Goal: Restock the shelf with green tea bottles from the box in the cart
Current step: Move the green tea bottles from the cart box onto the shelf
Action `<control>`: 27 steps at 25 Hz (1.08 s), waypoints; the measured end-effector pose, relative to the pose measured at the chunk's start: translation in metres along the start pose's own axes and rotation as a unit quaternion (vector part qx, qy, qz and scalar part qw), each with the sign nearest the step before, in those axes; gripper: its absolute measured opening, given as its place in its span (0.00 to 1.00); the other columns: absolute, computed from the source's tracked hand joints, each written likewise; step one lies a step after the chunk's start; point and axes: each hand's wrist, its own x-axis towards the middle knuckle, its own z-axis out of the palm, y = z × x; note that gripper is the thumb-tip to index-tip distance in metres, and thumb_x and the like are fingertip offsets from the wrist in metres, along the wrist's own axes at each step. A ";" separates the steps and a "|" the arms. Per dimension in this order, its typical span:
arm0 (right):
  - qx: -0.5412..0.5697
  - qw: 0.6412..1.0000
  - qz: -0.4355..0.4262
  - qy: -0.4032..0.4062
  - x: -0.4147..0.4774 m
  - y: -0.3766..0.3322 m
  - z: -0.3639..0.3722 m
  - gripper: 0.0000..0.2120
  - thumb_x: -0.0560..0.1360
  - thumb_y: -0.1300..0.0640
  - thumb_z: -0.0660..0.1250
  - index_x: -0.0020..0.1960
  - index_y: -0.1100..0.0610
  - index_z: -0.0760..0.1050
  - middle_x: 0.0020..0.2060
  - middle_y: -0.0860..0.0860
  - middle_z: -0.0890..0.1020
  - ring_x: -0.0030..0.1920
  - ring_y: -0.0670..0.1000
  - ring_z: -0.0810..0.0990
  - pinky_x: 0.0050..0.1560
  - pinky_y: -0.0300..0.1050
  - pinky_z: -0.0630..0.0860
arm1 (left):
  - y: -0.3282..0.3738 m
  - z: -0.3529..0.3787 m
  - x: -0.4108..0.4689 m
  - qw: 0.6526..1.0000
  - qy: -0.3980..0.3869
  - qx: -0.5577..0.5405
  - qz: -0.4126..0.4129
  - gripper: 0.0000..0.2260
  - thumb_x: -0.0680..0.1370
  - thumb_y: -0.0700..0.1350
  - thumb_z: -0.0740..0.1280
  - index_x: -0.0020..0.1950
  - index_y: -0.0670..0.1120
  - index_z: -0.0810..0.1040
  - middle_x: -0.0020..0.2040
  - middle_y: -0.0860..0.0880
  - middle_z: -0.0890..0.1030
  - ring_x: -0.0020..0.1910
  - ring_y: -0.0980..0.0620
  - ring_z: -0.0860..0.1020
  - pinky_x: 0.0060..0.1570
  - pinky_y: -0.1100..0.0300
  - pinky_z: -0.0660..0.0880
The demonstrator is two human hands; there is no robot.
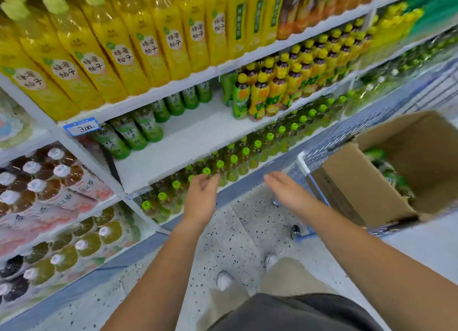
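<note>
A row of green tea bottles (pixel 138 132) with green labels stands along the back of a white shelf (pixel 198 142); the shelf's front is bare. At the right, an open cardboard box (pixel 347 182) sits in a blue wire cart (pixel 329 142), with more green tea bottles (pixel 386 169) inside it. My left hand (pixel 200 196) hangs in front of the shelf below, fingers loosely curled, holding nothing. My right hand (pixel 287 191) is held flat with straight fingers, between the shelf and the box, also holding nothing.
Tall yellow bottles (pixel 119 48) fill the shelf above. Yellow-capped bottles (pixel 277 87) stand to the right of the green tea. Green-capped bottles (pixel 233 162) line the lower shelf. Speckled floor (pixel 238 236) and my shoes (pixel 224 280) are below.
</note>
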 end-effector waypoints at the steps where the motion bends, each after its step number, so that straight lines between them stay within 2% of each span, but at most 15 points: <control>1: 0.007 1.000 -0.002 0.008 -0.009 0.010 -0.012 0.29 0.80 0.36 0.56 0.78 0.45 0.60 0.77 0.46 0.63 0.75 0.53 0.65 0.70 0.55 0.66 | 0.006 0.014 -0.008 1.000 -0.022 0.006 0.006 0.26 0.79 0.64 0.63 0.73 0.53 0.69 0.61 0.57 0.72 0.57 0.55 0.72 0.55 0.53 0.70; 4: 0.048 0.999 0.016 0.016 -0.025 0.039 -0.050 0.31 0.79 0.35 0.58 0.78 0.45 0.61 0.77 0.46 0.63 0.74 0.53 0.66 0.70 0.56 0.67 | 0.023 0.054 -0.027 0.998 -0.063 0.017 0.026 0.22 0.80 0.64 0.61 0.70 0.54 0.71 0.63 0.56 0.73 0.54 0.60 0.72 0.53 0.58 0.67; 6: 0.087 0.996 0.021 0.019 -0.029 0.059 -0.079 0.33 0.78 0.34 0.59 0.78 0.47 0.61 0.77 0.47 0.64 0.74 0.53 0.66 0.71 0.56 0.67 | 0.036 0.086 -0.038 0.995 -0.091 0.019 0.047 0.23 0.81 0.63 0.60 0.71 0.52 0.71 0.67 0.54 0.73 0.57 0.58 0.72 0.56 0.56 0.65; 10: 0.098 0.994 0.025 0.047 -0.033 0.084 -0.151 0.32 0.78 0.34 0.58 0.77 0.47 0.62 0.75 0.48 0.67 0.72 0.53 0.69 0.71 0.55 0.68 | 0.066 0.160 -0.046 0.991 -0.116 0.040 0.062 0.26 0.81 0.63 0.60 0.74 0.51 0.69 0.70 0.53 0.71 0.62 0.55 0.70 0.57 0.56 0.65; 14: 0.094 0.992 0.015 0.077 -0.037 0.113 -0.230 0.31 0.80 0.36 0.58 0.78 0.50 0.62 0.74 0.49 0.69 0.71 0.52 0.70 0.66 0.47 0.68 | 0.088 0.243 -0.059 0.988 -0.127 0.059 0.065 0.24 0.80 0.64 0.61 0.72 0.53 0.70 0.66 0.55 0.72 0.55 0.60 0.72 0.49 0.60 0.66; 15: 0.091 0.993 0.011 0.076 -0.037 0.117 -0.243 0.30 0.80 0.37 0.57 0.78 0.51 0.62 0.74 0.49 0.69 0.71 0.52 0.70 0.67 0.46 0.67 | 0.089 0.255 -0.061 0.987 -0.131 0.060 0.063 0.24 0.80 0.64 0.62 0.72 0.53 0.71 0.66 0.55 0.72 0.55 0.59 0.72 0.50 0.59 0.66; 18: 0.096 0.994 0.022 0.054 -0.033 0.142 -0.303 0.30 0.81 0.36 0.55 0.78 0.49 0.61 0.74 0.48 0.68 0.72 0.52 0.69 0.72 0.55 0.65 | 0.097 0.320 -0.067 0.983 -0.154 0.083 0.048 0.25 0.80 0.64 0.61 0.73 0.53 0.70 0.68 0.55 0.72 0.62 0.55 0.71 0.58 0.54 0.67; 20: 0.092 0.994 0.036 0.047 -0.028 0.157 -0.337 0.30 0.81 0.37 0.55 0.79 0.49 0.59 0.76 0.48 0.65 0.74 0.53 0.66 0.74 0.57 0.64 | 0.102 0.356 -0.072 0.981 -0.174 0.084 0.029 0.26 0.80 0.64 0.61 0.75 0.53 0.67 0.69 0.56 0.71 0.63 0.55 0.70 0.60 0.53 0.67; 23: 0.108 0.991 0.063 0.051 -0.019 0.180 -0.375 0.30 0.81 0.37 0.56 0.79 0.49 0.58 0.76 0.49 0.65 0.74 0.54 0.66 0.73 0.58 0.65 | 0.104 0.402 -0.080 0.975 -0.205 0.086 -0.005 0.31 0.80 0.64 0.61 0.79 0.54 0.59 0.67 0.56 0.68 0.62 0.55 0.70 0.58 0.55 0.69; 24: 0.116 0.989 0.074 0.051 -0.016 0.186 -0.384 0.30 0.81 0.38 0.56 0.79 0.48 0.58 0.76 0.50 0.65 0.74 0.55 0.66 0.73 0.59 0.65 | 0.104 0.416 -0.080 0.972 -0.218 0.087 -0.017 0.31 0.80 0.65 0.62 0.79 0.55 0.58 0.65 0.58 0.69 0.60 0.56 0.71 0.54 0.57 0.71; 26: 0.134 0.984 0.101 0.060 -0.008 0.197 -0.398 0.29 0.81 0.38 0.56 0.79 0.47 0.58 0.77 0.50 0.64 0.74 0.56 0.66 0.73 0.59 0.65 | 0.105 0.443 -0.075 0.966 -0.242 0.087 -0.033 0.31 0.79 0.65 0.62 0.78 0.55 0.60 0.61 0.61 0.70 0.54 0.62 0.72 0.47 0.62 0.70; 27: 0.139 0.981 0.114 0.068 -0.003 0.202 -0.404 0.29 0.81 0.38 0.57 0.79 0.47 0.58 0.77 0.50 0.64 0.74 0.56 0.66 0.72 0.59 0.66 | 0.106 0.457 -0.070 0.963 -0.252 0.083 -0.038 0.31 0.79 0.66 0.63 0.77 0.55 0.61 0.61 0.61 0.71 0.54 0.62 0.73 0.48 0.61 0.70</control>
